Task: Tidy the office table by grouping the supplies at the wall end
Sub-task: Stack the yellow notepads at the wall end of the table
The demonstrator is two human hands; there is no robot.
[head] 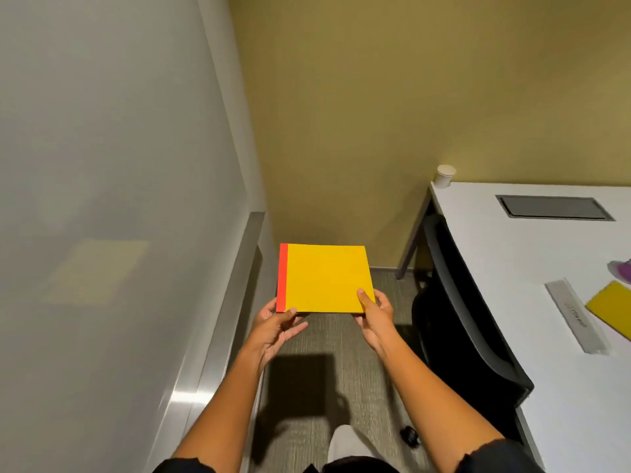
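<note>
**Operator:** Where is the item, and why is it held that way?

**Technician:** The flat square yellow notebook with a red spine strip (pixel 326 278) is held level in the air above the grey carpet floor (pixel 307 339), well apart from the white office table (pixel 546 254) at the right. Holding it flat by its near edge with both hands probably keeps it stable for carrying. The wall end of the table, by the white paper cup (pixel 445 175), appears to be the destination.

**Operator:** Grip state?

**Technician:** The left hand (pixel 273 327) pinches the near left corner at the spine, thumb on top; its remaining fingers are loosely spread below. The right hand (pixel 374 315) clasps the near right corner, thumb pressed on the cover, fingers curled underneath. Both hands are closed on the notebook.

**Operator:** What remains on the table?

**Technician:** A clear plastic ruler (pixel 577 317), a second yellow sheet-like item (pixel 611 308) and a purple object (pixel 623 269) at the frame edge, not yet grouped.
</note>
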